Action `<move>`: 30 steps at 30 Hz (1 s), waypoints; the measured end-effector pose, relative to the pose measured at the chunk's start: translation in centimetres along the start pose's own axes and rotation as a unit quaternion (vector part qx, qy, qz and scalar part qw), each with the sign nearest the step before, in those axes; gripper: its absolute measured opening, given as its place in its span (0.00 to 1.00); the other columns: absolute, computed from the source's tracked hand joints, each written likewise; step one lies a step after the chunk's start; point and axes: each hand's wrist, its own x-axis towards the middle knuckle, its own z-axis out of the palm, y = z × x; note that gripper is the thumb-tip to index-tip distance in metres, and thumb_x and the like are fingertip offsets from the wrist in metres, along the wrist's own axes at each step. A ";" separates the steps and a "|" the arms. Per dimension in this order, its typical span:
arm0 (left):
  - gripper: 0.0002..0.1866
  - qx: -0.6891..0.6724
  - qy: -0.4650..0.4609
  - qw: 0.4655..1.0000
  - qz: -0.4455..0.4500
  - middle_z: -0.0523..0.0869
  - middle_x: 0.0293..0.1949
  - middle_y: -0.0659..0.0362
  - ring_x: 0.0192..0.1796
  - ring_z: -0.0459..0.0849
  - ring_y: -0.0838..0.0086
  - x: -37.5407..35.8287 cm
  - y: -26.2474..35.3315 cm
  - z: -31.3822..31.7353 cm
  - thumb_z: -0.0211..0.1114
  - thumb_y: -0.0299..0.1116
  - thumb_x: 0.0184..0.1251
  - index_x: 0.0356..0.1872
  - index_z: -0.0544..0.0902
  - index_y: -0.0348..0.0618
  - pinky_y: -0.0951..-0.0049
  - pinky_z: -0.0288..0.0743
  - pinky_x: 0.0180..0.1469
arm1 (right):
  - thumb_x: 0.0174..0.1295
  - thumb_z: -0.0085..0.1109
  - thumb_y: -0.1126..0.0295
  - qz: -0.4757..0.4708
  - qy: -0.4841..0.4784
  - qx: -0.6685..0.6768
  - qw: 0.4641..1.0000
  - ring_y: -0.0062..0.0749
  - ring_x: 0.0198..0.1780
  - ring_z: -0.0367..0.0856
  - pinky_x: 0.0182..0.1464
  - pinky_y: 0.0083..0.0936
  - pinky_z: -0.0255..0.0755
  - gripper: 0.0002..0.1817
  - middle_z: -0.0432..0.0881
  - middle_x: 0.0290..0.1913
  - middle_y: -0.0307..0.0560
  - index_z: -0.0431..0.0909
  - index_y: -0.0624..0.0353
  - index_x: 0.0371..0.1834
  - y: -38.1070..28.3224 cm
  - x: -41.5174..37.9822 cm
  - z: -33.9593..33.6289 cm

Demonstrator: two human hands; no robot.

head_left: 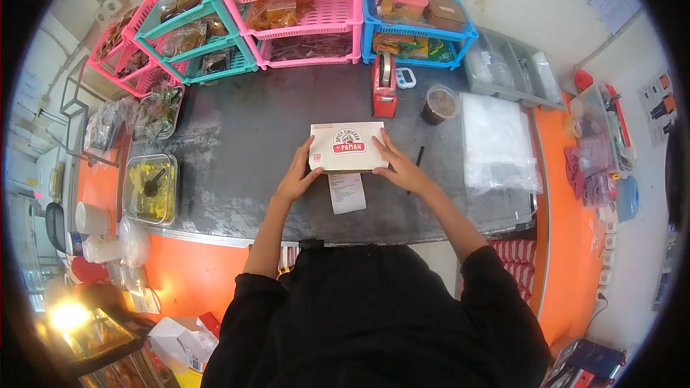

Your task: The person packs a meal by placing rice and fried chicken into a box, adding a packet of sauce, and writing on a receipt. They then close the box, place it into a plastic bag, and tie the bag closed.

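Observation:
Between my two hands is a white cardboard food box with a red printed logo, its lid closed. My left hand presses against the box's left side, thumb at the near corner. On the right side, my right hand grips it the same way. A printed paper receipt sticks out from under the near edge of the box. Just right of my right hand lies a thin black pen-like stick. Beyond the box stands a red tape dispenser.
Pink, teal and blue basket racks of bagged goods line the back. At right are a lidded dark cup, a white timer and a stack of plastic bags. A glass dish of yellow food with a black spoon sits left.

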 end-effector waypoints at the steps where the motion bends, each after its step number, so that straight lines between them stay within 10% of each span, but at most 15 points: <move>1: 0.35 0.038 -0.041 0.998 -0.018 0.57 0.66 0.48 0.68 0.55 0.55 0.3 -0.1 -0.5 0.58 0.41 0.60 0.67 0.55 0.47 0.62 0.50 0.68 | 0.57 0.58 0.62 0.031 -0.009 0.039 0.999 0.49 0.71 0.46 0.67 0.34 0.53 0.36 0.35 0.73 0.55 0.54 0.47 0.69 -0.3 0.3 -0.3; 9: 0.28 0.103 -0.058 0.993 0.003 0.58 0.66 0.48 0.65 0.61 0.56 -0.3 -0.6 -0.8 0.56 0.42 0.61 0.64 0.65 0.56 0.61 0.56 0.65 | 0.57 0.57 0.61 -0.026 0.054 -0.022 0.998 0.46 0.71 0.49 0.67 0.39 0.51 0.27 0.49 0.70 0.57 0.67 0.38 0.62 0.7 -0.7 2.2; 11: 0.29 0.279 -0.083 0.956 0.046 0.57 0.67 0.49 0.67 0.59 0.55 -0.3 -0.5 -1.5 0.57 0.46 0.60 0.64 0.65 0.58 0.60 0.56 0.65 | 0.57 0.55 0.60 -0.016 0.047 -0.276 0.960 0.38 0.70 0.51 0.66 0.46 0.49 0.25 0.56 0.69 0.48 0.68 0.37 0.61 -1.4 -0.7 1.2; 15: 0.30 0.497 -0.063 0.861 0.089 0.56 0.68 0.51 0.68 0.57 0.60 0.3 2.2 -0.9 0.57 0.48 0.58 0.64 0.65 0.61 0.59 0.55 0.66 | 0.57 0.54 0.59 -0.089 0.037 -0.309 0.946 0.31 0.70 0.53 0.65 0.52 0.48 0.23 0.60 0.68 0.38 0.70 0.38 0.59 1.2 -0.3 2.3; 17: 0.28 0.488 -0.158 0.823 0.243 0.63 0.65 0.53 0.66 0.62 0.65 1.1 0.6 0.4 0.58 0.47 0.57 0.61 0.69 0.58 0.61 0.59 0.64 | 0.57 0.55 0.59 -0.103 0.074 -0.350 0.928 0.30 0.68 0.58 0.65 0.43 0.53 0.23 0.64 0.66 0.34 0.72 0.42 0.58 1.6 -0.1 3.1; 21: 0.22 0.417 -0.101 0.865 0.262 0.73 0.58 0.56 0.61 0.71 0.69 2.1 0.1 2.2 0.61 0.41 0.55 0.52 0.77 0.51 0.64 0.68 0.59 | 0.58 0.55 0.60 -0.090 0.048 -0.129 0.986 0.34 0.65 0.63 0.61 0.32 0.61 0.21 0.67 0.63 0.42 0.72 0.46 0.56 2.0 0.7 1.4; 24: 0.14 0.356 -0.015 0.894 0.274 0.80 0.50 0.59 0.54 0.78 0.68 1.9 1.2 2.8 0.63 0.36 0.53 0.42 0.81 0.46 0.69 0.76 0.51 | 0.60 0.54 0.62 0.012 0.106 0.040 0.993 0.37 0.58 0.71 0.54 0.27 0.67 0.17 0.73 0.56 0.49 0.75 0.50 0.52 4.0 3.4 -0.3; 26: 0.10 0.371 -0.011 0.885 0.280 0.81 0.47 0.61 0.51 0.80 0.68 1.8 1.5 2.8 0.64 0.35 0.51 0.36 0.82 0.47 0.70 0.78 0.47 | 0.59 0.55 0.63 0.183 0.379 0.090 0.903 0.39 0.48 0.74 0.49 0.31 0.67 0.13 0.76 0.45 0.53 0.78 0.55 0.45 1.6 7.5 -1.6; 30: 0.09 0.384 -0.015 0.879 0.282 0.82 0.46 0.62 0.50 0.81 0.67 1.7 1.1 2.9 0.65 0.34 0.50 0.35 0.82 0.49 0.70 0.78 0.46 | 0.58 0.58 0.61 0.212 0.445 -0.058 0.868 0.39 0.40 0.72 0.43 0.33 0.67 0.12 0.75 0.35 0.49 0.78 0.57 0.39 6.5 11.5 0.7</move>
